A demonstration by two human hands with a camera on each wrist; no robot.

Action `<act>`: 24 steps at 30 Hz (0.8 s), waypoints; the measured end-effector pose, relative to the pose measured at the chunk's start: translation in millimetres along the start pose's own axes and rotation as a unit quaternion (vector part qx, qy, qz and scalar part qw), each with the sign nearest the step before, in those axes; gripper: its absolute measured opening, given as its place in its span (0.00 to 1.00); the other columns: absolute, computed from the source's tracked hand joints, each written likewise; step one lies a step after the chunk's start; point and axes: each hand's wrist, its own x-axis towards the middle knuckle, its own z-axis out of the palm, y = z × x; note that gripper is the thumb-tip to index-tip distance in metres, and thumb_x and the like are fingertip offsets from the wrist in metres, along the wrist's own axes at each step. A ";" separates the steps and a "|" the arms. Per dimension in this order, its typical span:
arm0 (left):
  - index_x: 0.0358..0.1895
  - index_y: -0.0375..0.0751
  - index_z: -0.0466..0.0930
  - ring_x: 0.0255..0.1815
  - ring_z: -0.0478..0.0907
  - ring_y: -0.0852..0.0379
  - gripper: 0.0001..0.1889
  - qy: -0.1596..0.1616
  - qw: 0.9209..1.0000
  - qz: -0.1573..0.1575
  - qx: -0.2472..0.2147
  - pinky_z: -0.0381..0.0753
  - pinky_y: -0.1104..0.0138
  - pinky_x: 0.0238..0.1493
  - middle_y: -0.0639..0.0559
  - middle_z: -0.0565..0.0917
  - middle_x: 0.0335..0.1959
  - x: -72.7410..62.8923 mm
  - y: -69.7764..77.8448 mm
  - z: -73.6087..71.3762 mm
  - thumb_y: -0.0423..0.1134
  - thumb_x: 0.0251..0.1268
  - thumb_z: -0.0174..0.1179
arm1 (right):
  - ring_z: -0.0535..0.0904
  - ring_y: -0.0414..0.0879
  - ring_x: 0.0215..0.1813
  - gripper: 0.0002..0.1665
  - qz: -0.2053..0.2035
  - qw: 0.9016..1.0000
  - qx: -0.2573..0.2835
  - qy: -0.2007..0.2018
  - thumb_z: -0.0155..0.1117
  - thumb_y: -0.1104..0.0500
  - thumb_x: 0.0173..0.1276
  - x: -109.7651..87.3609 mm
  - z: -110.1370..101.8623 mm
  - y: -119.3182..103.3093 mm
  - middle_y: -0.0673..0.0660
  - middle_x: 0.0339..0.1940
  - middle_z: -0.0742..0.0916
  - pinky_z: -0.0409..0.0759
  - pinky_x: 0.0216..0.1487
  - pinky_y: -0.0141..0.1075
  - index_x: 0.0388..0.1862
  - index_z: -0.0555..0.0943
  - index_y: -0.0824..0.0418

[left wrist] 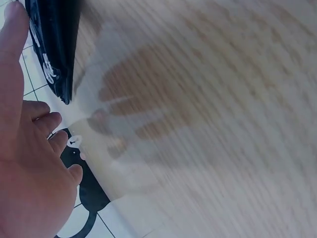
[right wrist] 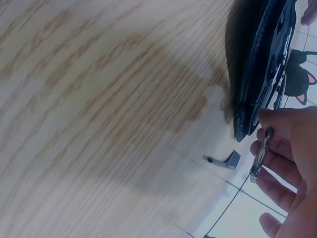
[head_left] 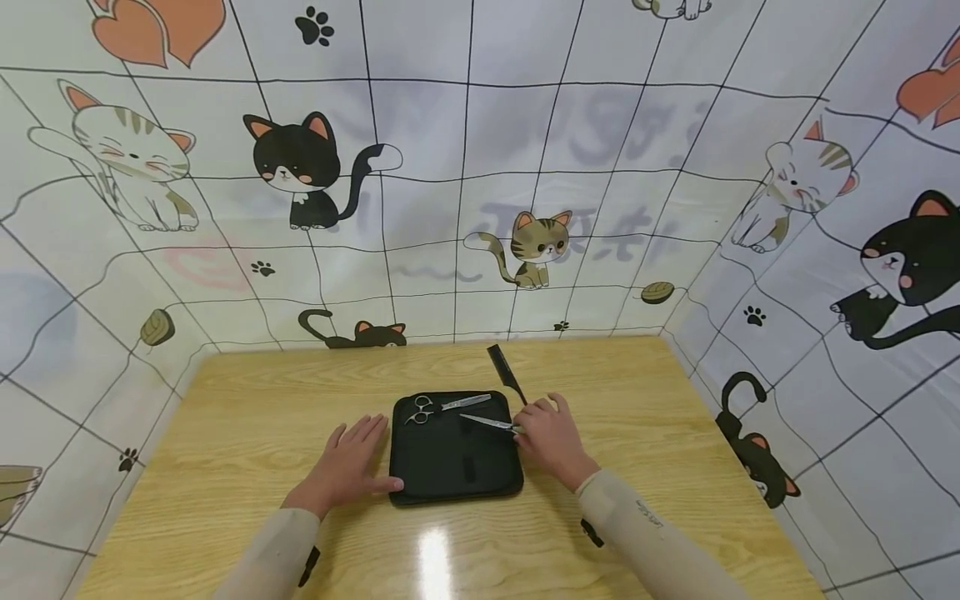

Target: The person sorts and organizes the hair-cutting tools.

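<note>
A black zip-up case [head_left: 438,471] lies flat on the wooden table. My right hand [head_left: 553,442], at the case's right edge, grips a pair of scissors [head_left: 486,422] by the handles, the blades pointing left over the case. In the right wrist view a metal finger ring [right wrist: 261,154] of the scissors shows between thumb and fingers. Another pair of scissors [head_left: 465,402] lies along the case's far side. My left hand [head_left: 347,467] rests at the left edge, fingers stretched, its thumb touching the near left corner. A black comb [head_left: 502,367] lies just beyond my right hand.
The wooden table [head_left: 262,400] extends around the case on all sides. A white cloth [head_left: 427,200] with black grid lines and cartoon cats encloses its back and sides. Light reflects off the tabletop near the front.
</note>
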 end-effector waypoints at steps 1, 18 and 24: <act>0.76 0.37 0.56 0.78 0.54 0.40 0.59 -0.004 1.000 0.001 0.001 0.47 0.39 0.75 0.42 0.60 0.77 -0.6 -0.1 0.8 0.72 0.46 0.64 | 0.81 0.48 0.47 0.12 0.000 1.000 0.000 0.004 0.76 0.51 0.56 -0.8 0.9 1.9 0.48 0.41 0.89 0.67 0.67 0.54 0.38 0.87 0.51; 0.77 0.39 0.51 0.80 0.48 0.44 0.67 -0.041 0.999 0.006 0.019 0.41 0.43 0.78 0.45 0.55 0.79 4.7 5.9 18.1 0.72 0.35 0.71 | 0.79 0.47 0.44 0.10 0.011 1.000 -0.014 -0.007 0.76 0.51 0.56 -6.0 3.9 15.8 0.47 0.39 0.90 0.66 0.68 0.54 0.36 0.88 0.50; 0.77 0.39 0.53 0.81 0.49 0.44 0.67 -0.047 0.998 0.006 0.036 0.43 0.44 0.78 0.45 0.55 0.79 7.3 12.3 17.6 0.70 0.32 0.73 | 0.79 0.47 0.45 0.10 0.013 1.000 -0.014 -0.005 0.76 0.50 0.56 -6.5 5.3 17.1 0.47 0.39 0.89 0.65 0.69 0.54 0.37 0.88 0.50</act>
